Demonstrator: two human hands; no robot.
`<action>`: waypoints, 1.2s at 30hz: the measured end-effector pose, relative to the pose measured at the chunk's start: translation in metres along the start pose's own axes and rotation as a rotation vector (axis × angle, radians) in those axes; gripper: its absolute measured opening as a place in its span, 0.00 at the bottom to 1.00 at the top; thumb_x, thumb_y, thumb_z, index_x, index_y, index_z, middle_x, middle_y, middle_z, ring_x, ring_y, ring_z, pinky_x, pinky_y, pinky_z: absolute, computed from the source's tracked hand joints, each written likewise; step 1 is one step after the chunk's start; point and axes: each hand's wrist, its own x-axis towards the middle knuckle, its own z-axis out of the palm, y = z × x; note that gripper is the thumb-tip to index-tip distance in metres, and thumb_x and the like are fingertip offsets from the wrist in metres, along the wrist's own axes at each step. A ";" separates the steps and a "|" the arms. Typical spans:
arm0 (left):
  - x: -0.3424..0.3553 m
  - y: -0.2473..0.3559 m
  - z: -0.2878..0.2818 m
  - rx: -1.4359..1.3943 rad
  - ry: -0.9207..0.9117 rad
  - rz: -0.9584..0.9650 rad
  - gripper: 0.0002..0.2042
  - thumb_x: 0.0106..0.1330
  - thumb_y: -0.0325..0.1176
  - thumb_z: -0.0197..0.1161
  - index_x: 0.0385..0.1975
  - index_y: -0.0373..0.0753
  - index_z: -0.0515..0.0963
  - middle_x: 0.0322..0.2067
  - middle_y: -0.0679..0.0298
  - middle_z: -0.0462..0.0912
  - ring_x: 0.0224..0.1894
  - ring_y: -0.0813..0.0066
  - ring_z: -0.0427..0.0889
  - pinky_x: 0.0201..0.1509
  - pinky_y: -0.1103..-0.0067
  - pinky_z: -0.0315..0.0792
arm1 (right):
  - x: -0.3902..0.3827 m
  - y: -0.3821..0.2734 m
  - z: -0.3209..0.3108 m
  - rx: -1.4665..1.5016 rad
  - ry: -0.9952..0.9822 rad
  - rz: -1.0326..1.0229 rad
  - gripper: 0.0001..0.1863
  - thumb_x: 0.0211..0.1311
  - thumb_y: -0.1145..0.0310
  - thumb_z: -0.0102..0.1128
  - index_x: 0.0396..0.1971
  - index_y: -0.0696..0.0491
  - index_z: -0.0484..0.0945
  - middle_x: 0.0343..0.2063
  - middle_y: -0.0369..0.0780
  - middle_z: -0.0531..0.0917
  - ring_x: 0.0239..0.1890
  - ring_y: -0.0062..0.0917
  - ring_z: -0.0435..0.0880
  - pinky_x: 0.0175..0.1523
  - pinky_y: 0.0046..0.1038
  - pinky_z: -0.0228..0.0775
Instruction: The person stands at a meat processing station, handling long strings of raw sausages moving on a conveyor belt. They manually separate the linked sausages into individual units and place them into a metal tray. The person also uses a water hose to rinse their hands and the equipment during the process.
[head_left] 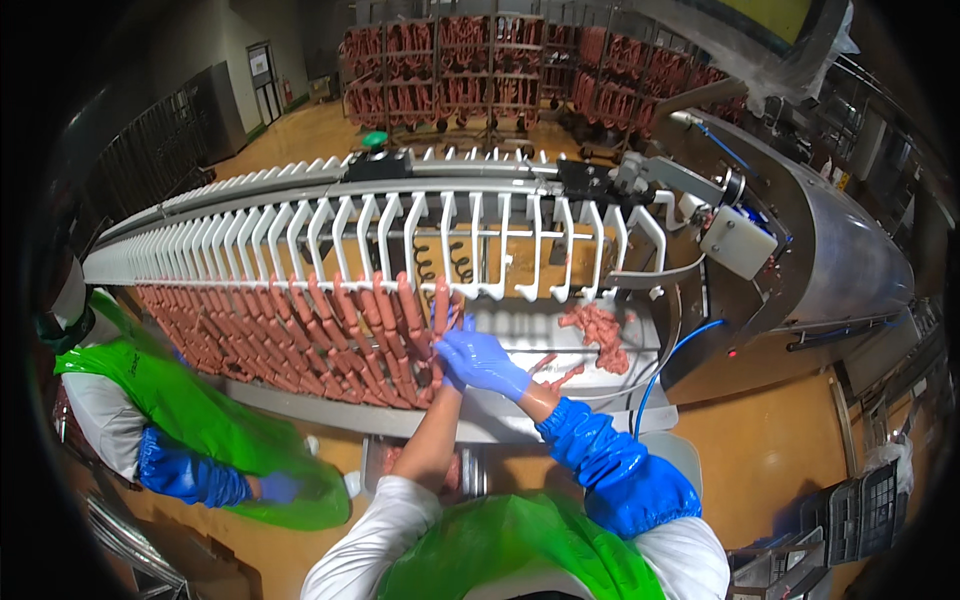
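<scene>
A string of pink sausage links [441, 300] hangs from a white hook at the right end of a long row of hung links [330, 335]. My right hand [485, 362], in a blue-violet glove, is closed around the lower part of that string. Behind it, my left hand [455, 323] is mostly hidden, with a little blue glove showing beside the links. Its fingers cannot be made out. The hooks [383, 240] belong to a rail conveyor in front of me.
A heap of loose sausage meat [598, 335] lies on the white tray [640, 375] to the right. A steel machine [850, 240] stands beyond it. At left is a co-worker in a green apron [200, 420]. Racks of hung sausages [445, 70] stand behind; a black crate [865, 520] sits lower right.
</scene>
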 end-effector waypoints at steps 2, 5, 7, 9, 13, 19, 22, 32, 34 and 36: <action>0.007 -0.007 -0.014 -0.021 -0.007 -0.028 0.22 0.71 0.34 0.50 0.62 0.32 0.59 0.46 0.57 0.75 0.43 0.72 0.76 0.45 0.84 0.71 | 0.002 -0.015 0.019 -0.261 0.006 -0.172 0.18 0.66 0.56 0.47 0.33 0.56 0.78 0.49 0.58 0.73 0.56 0.55 0.68 0.49 0.47 0.69; 0.011 -0.012 -0.013 -0.130 -0.098 -0.048 0.21 0.71 0.34 0.50 0.61 0.32 0.60 0.46 0.58 0.74 0.44 0.73 0.75 0.46 0.84 0.71 | 0.020 0.006 0.002 0.231 0.009 0.130 0.19 0.66 0.57 0.48 0.32 0.59 0.79 0.32 0.49 0.81 0.28 0.47 0.80 0.39 0.36 0.74; 0.010 -0.015 -0.026 -0.199 -0.132 -0.052 0.21 0.71 0.34 0.50 0.60 0.32 0.60 0.46 0.58 0.74 0.45 0.73 0.75 0.47 0.84 0.70 | 0.022 0.035 0.004 0.242 0.144 0.204 0.15 0.63 0.62 0.45 0.31 0.53 0.81 0.30 0.46 0.82 0.33 0.43 0.81 0.40 0.41 0.73; 0.007 -0.019 -0.026 -0.308 -0.192 -0.065 0.20 0.72 0.34 0.50 0.60 0.33 0.60 0.47 0.58 0.74 0.45 0.74 0.74 0.48 0.83 0.70 | 0.014 0.076 0.013 -0.023 -0.025 0.439 0.16 0.63 0.61 0.45 0.36 0.54 0.81 0.36 0.49 0.82 0.40 0.44 0.81 0.44 0.40 0.72; -0.005 -0.024 -0.027 -0.509 -0.267 -0.045 0.19 0.72 0.34 0.50 0.59 0.33 0.61 0.47 0.58 0.73 0.46 0.75 0.73 0.49 0.83 0.69 | -0.009 0.110 0.053 0.124 -0.081 0.462 0.20 0.63 0.59 0.46 0.44 0.58 0.78 0.44 0.52 0.80 0.45 0.45 0.79 0.50 0.38 0.71; -0.016 -0.050 -0.036 -0.761 -0.379 -0.045 0.18 0.72 0.35 0.49 0.57 0.33 0.62 0.48 0.59 0.72 0.48 0.76 0.72 0.52 0.82 0.68 | -0.028 0.075 0.038 0.193 0.091 0.474 0.18 0.62 0.59 0.52 0.46 0.56 0.75 0.41 0.48 0.81 0.43 0.36 0.81 0.47 0.35 0.71; -0.022 -0.074 -0.027 -0.918 -0.451 -0.058 0.17 0.72 0.35 0.49 0.56 0.33 0.63 0.48 0.59 0.72 0.49 0.77 0.71 0.53 0.82 0.68 | -0.025 0.041 0.020 0.148 0.122 0.371 0.17 0.59 0.61 0.58 0.44 0.54 0.75 0.35 0.45 0.81 0.36 0.34 0.83 0.41 0.33 0.74; -0.038 -0.065 -0.025 -1.109 -0.433 0.056 0.15 0.72 0.33 0.50 0.53 0.33 0.66 0.47 0.60 0.72 0.48 0.78 0.72 0.55 0.82 0.66 | 0.000 0.025 0.013 -0.251 0.081 0.235 0.14 0.54 0.60 0.57 0.33 0.55 0.70 0.27 0.47 0.78 0.29 0.42 0.80 0.34 0.41 0.69; -0.051 -0.063 -0.027 -1.049 -0.210 0.058 0.15 0.72 0.32 0.49 0.55 0.34 0.66 0.48 0.58 0.72 0.49 0.78 0.72 0.55 0.82 0.67 | 0.005 0.025 0.021 -0.242 0.081 0.203 0.13 0.54 0.60 0.57 0.33 0.54 0.71 0.27 0.46 0.78 0.28 0.42 0.80 0.33 0.40 0.69; -0.046 -0.058 -0.035 -1.003 -0.300 -0.009 0.17 0.72 0.33 0.46 0.58 0.34 0.63 0.52 0.58 0.70 0.52 0.77 0.71 0.57 0.81 0.65 | 0.006 0.025 0.019 -0.211 0.059 0.205 0.12 0.55 0.61 0.56 0.33 0.54 0.72 0.26 0.46 0.78 0.27 0.41 0.80 0.32 0.39 0.69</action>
